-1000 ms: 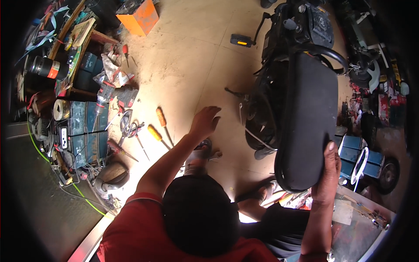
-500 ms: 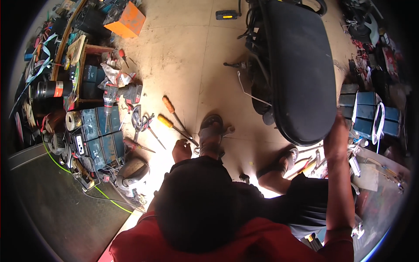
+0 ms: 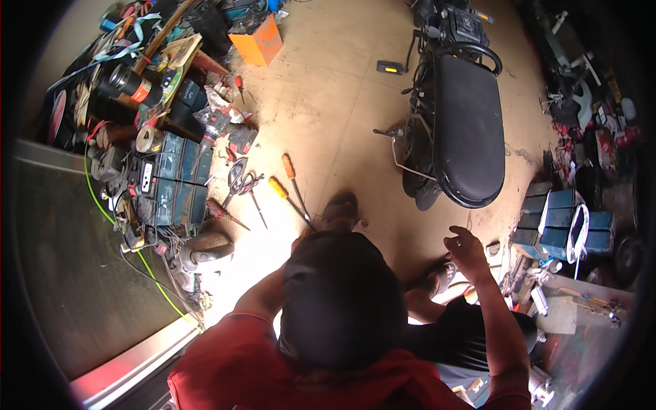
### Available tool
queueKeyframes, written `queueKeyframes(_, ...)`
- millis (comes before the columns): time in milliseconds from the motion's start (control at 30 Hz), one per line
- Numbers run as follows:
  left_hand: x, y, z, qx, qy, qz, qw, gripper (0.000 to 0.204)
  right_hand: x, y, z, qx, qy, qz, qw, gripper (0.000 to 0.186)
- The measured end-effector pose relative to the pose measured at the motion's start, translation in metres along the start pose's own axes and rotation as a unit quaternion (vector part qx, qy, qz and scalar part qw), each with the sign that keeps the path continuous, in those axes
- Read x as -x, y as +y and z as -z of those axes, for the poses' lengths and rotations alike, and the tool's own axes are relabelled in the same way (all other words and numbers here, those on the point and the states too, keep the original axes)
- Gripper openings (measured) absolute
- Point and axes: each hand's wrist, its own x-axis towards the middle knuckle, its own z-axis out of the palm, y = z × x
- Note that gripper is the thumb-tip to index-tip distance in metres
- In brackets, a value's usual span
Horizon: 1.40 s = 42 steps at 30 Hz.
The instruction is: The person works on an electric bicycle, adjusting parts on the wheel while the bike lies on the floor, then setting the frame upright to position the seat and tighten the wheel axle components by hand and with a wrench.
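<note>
My right hand (image 3: 469, 251) is raised in front of the rear end of a black two-wheeler seat (image 3: 471, 123), apart from it. Its fingers are partly spread and hold nothing that I can see. Most of my left hand (image 3: 299, 241) is hidden behind the dark rounded shape of my head, so its fingers cannot be made out. Closest to it lie a yellow-handled screwdriver (image 3: 278, 188) and an orange-handled screwdriver (image 3: 288, 166), side by side on the floor. My sandalled foot (image 3: 340, 208) rests just right of their tips.
Left on the floor are black-handled scissors (image 3: 239, 181), a red-handled screwdriver (image 3: 229, 214), a cordless drill (image 3: 239, 138) and dark blue blocks (image 3: 179, 167). An orange box (image 3: 258, 45) stands farther off. More blue blocks (image 3: 562, 219) sit at the right, near a metal sheet (image 3: 581, 342).
My right hand has left the seat's edge and come back toward me. My left hand, seen beside the screwdrivers before, is now mostly covered. The whole view has shifted.
</note>
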Motion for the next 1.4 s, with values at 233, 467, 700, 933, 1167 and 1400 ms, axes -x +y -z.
queueKeyframes(233,0.065,-0.099,-0.008,-0.136,-0.144,0.143,0.970,0.020,0.021,0.003,-0.006,0.120,-0.035,0.004,0.992,0.047)
queueKeyframes(467,0.119,-0.073,0.063,-0.124,-0.036,0.144,0.981,0.013,0.036,-0.028,-0.024,0.214,-0.065,0.078,0.972,0.033)
queueKeyframes(700,0.085,-0.018,0.138,-0.090,0.153,0.106,0.978,0.008,0.052,-0.074,-0.035,0.225,-0.071,0.257,0.937,0.027)
queueKeyframes(933,0.001,0.169,0.272,0.111,0.294,-0.032,0.949,0.011,0.107,-0.155,-0.015,0.069,-0.074,0.317,0.943,0.030)
queueKeyframes(1167,-0.059,0.347,0.298,0.078,0.183,-0.341,0.919,0.013,0.126,-0.237,0.024,-0.244,0.084,0.445,0.858,0.063)
queueKeyframes(1400,-0.098,0.424,0.249,0.041,0.043,-0.411,0.910,0.027,0.119,-0.242,0.073,-0.391,0.202,0.431,0.788,0.057)
